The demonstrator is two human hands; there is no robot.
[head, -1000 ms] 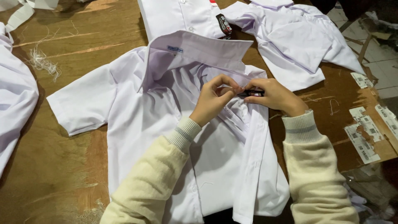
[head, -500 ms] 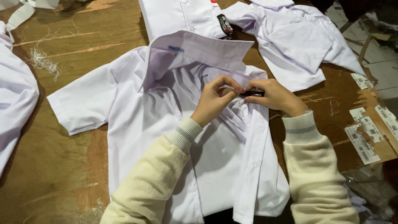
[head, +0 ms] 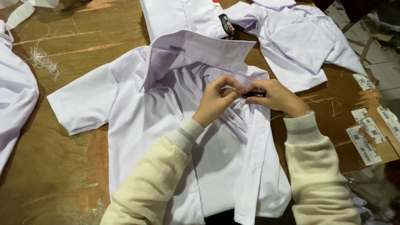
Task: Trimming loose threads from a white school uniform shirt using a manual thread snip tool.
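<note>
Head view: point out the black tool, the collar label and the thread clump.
black tool (head: 255,94), head view, its middle
collar label (head: 177,49), head view, its centre
thread clump (head: 41,60), head view, tangled middle

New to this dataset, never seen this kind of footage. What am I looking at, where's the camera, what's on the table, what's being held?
There is no machine here: a person works with two bare hands, in cream sleeves with ribbed cuffs. The single picture comes from a camera worn on the person's head, looking down at the hands.

On the wooden table lies a white short-sleeved shirt, spread open with its collar turned up. More white shirts lie at the far edge, and another white garment at the left edge. A tuft of loose threads lies far left, and torn cardboard with paper labels at the right.

The left hand pinches the shirt's front edge near the collar. The right hand grips a small black tool against the same spot; what kind of tool is too small to tell.
</note>
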